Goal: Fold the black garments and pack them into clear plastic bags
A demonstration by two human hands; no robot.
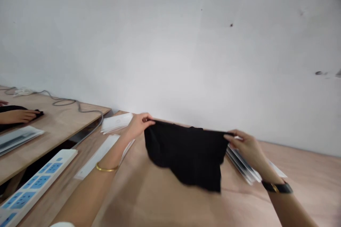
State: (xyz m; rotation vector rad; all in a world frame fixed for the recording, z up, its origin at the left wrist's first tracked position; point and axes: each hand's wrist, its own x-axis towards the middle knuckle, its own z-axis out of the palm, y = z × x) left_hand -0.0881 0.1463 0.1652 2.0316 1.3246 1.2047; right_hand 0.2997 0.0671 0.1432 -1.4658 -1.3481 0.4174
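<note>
In the head view, both hands pinch the top edge of a limp black fabric garment (183, 156), the left hand (140, 125) at one end and the right hand (243, 147) at the other, so it hangs open above a pale wooden worktop (306, 181). Left of the garment lie white paper sheets (115, 122) and a long white-and-blue power strip (34, 184). Just right of it, beneath the right hand, sits a stack of flat white packets (241, 163). Farther left, a co-worker's hand (20, 116) rests on black cloth (13, 109).

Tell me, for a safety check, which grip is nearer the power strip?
Left. The left grip holds the black cloth up and right of the power strip; the right grip holds its other corner, farther away.
</note>
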